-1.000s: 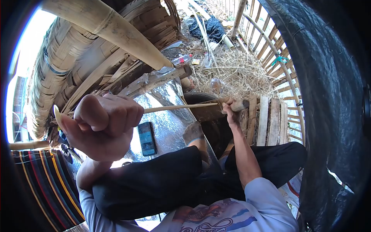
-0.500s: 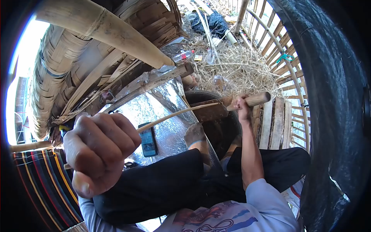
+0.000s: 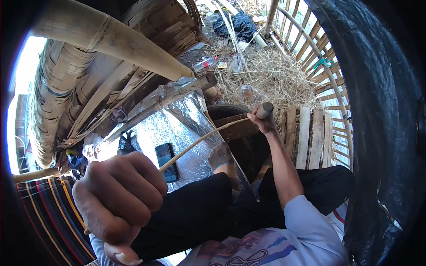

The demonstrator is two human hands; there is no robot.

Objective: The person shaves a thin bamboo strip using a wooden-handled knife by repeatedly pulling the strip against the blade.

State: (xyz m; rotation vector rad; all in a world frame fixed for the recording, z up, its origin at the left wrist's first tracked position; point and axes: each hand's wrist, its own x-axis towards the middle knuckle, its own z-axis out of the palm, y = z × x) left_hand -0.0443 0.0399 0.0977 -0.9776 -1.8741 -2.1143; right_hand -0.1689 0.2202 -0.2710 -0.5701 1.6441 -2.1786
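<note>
My left hand point(image 3: 120, 201), large at the left and close to the camera, is closed round one end of a thin pale strip point(image 3: 199, 140). The strip slants up to the right, slightly bowed, and its far end reaches my right hand point(image 3: 262, 122). In my right hand is a wooden handle point(image 3: 265, 110), its rounded end pointing toward the camera. Whatever is attached to the handle is hidden. Below the strip's far end lies a brown board point(image 3: 238, 129) across a dark round container point(image 3: 227, 109).
A phone point(image 3: 166, 160) lies on a shiny silver sheet point(image 3: 191, 153) beside my foot. Thick bamboo point(image 3: 120, 40) crosses the upper left. Straw point(image 3: 284, 80) covers ground beyond the container, with wooden slats point(image 3: 304, 137) and a dark tarp point(image 3: 377, 133) at the right.
My left hand has moved lower and nearer the camera, and the strip slants more steeply. In my right hand, the handle swung out to the right, then back to point toward the camera.
</note>
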